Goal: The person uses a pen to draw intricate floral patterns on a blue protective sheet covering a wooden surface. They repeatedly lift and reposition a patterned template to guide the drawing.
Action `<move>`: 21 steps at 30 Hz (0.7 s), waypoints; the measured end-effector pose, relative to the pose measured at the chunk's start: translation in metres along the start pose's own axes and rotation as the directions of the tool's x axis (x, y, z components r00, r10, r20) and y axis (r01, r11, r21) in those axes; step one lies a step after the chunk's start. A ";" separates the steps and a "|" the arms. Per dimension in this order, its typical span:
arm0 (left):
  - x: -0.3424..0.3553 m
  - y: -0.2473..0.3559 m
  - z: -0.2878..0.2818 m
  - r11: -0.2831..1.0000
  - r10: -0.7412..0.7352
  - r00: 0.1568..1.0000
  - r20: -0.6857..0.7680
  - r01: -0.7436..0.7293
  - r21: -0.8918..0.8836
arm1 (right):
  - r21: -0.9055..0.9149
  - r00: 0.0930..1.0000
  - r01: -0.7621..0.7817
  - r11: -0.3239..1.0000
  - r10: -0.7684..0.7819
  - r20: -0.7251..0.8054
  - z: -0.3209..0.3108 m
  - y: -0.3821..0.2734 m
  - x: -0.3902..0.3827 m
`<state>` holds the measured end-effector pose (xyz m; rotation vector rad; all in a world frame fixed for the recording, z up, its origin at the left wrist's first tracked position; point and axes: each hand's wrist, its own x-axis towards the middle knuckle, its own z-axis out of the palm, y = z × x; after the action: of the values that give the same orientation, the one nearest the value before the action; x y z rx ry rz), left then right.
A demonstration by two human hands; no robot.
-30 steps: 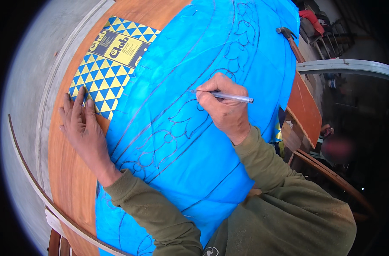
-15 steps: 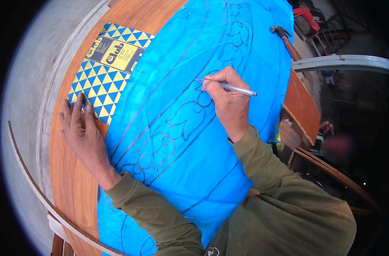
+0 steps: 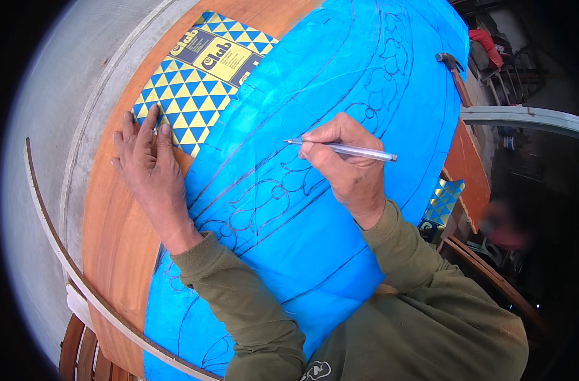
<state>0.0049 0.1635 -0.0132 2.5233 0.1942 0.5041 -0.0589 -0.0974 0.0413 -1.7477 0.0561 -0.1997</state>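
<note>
A large blue sheet (image 3: 327, 267) covers much of the wooden board (image 3: 114, 254), and dark curved lines and a leafy, scrolling pattern are drawn on it. In my right hand (image 3: 350, 168) is a clear ballpoint pen (image 3: 365, 152), pinched between thumb and fingers. Its tip points left, at or just over a long drawn line; whether it touches cannot be made out. My left hand (image 3: 151, 171) rests with fingers spread on the bare wood, its fingertips at the edge of a blue-and-yellow triangle-patterned sheet (image 3: 188, 95), part of which runs up to the blue sheet.
A hammer (image 3: 454, 73) lies at the far right edge of the blue sheet. Beside it a pale metal bar (image 3: 524, 117) sticks out to the right, above a reddish-brown panel (image 3: 467, 171). A thin curved strip (image 3: 54, 235) arcs along the left side.
The view has shifted, so the board and sheets appear farther right and tilted. My right hand with the pen has moved nearer along the drawn line. The left hand stays by the patterned sheet.
</note>
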 end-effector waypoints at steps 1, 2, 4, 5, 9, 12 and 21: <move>-0.001 0.002 -0.001 1.000 -0.008 1.000 0.000 0.008 -0.006 | -0.008 0.998 0.028 1.000 -0.027 0.057 0.013 -0.002 -0.004; -0.001 0.002 -0.001 1.000 -0.010 1.000 -0.002 0.010 -0.005 | -0.019 0.992 0.063 0.998 -0.060 0.113 0.024 -0.005 -0.006; -0.001 0.002 -0.003 1.000 -0.010 1.000 -0.002 0.010 -0.004 | 0.009 0.983 0.053 0.999 -0.053 0.178 0.044 -0.009 -0.006; -0.002 0.003 -0.002 1.000 -0.012 1.000 -0.015 0.012 -0.003 | 0.038 0.982 0.010 0.999 -0.017 0.190 0.052 -0.010 -0.005; -0.002 0.004 -0.004 1.000 -0.002 1.000 -0.017 0.002 -0.031 | 0.000 0.980 0.089 0.996 -0.088 0.176 0.063 0.000 0.002; -0.001 0.006 -0.006 1.000 -0.010 1.000 -0.014 0.009 -0.024 | -0.042 0.977 0.109 0.993 -0.100 0.186 0.062 0.001 0.001; -0.002 0.007 -0.002 0.999 0.007 0.998 -0.063 -0.009 -0.039 | -0.066 0.949 0.212 0.975 -0.189 0.252 0.067 0.002 0.001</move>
<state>0.0019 0.1581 -0.0081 2.4730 0.1955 0.5851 -0.0464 -0.0332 0.0275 -1.8588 -0.2988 -0.1298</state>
